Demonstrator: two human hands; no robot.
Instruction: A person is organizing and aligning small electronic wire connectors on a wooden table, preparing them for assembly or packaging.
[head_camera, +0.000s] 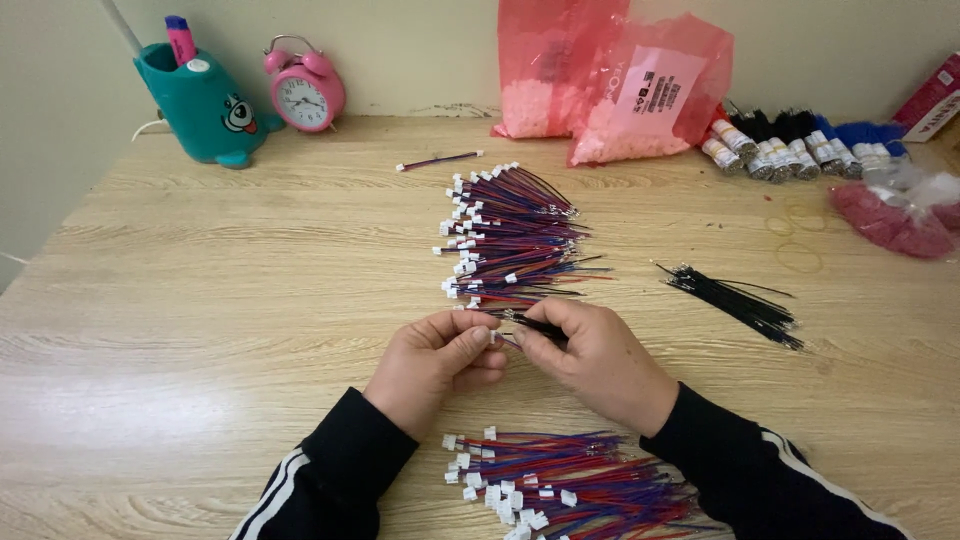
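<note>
A broad wooden table (200, 300) fills the view, and along its far edge lie two pink plastic bags (620, 80) of small white parts, a teal pen holder (205, 105), a pink alarm clock (305, 90) and a row of taped wire bundles (790, 145). In the middle of the table lies a long stack of red-and-blue leads with white connectors (505, 240), one loose lead (437, 160) lying apart beyond it. A second heap of the same leads (560, 485) lies at the near edge between the black sleeves, and a loose sheaf of thin black wires (735, 300) lies to the right, well apart. The hands meet just below the middle stack. The left hand (435, 365) pinches a small white connector between thumb and forefinger, the other fingers curled in; the right hand (595, 360) pinches a few black wires (535, 326) at their tips, pointing them at the connector. The step in hand looks like seating a black wire in the housing; pushing it home would call for a steady, fine aim.
</note>
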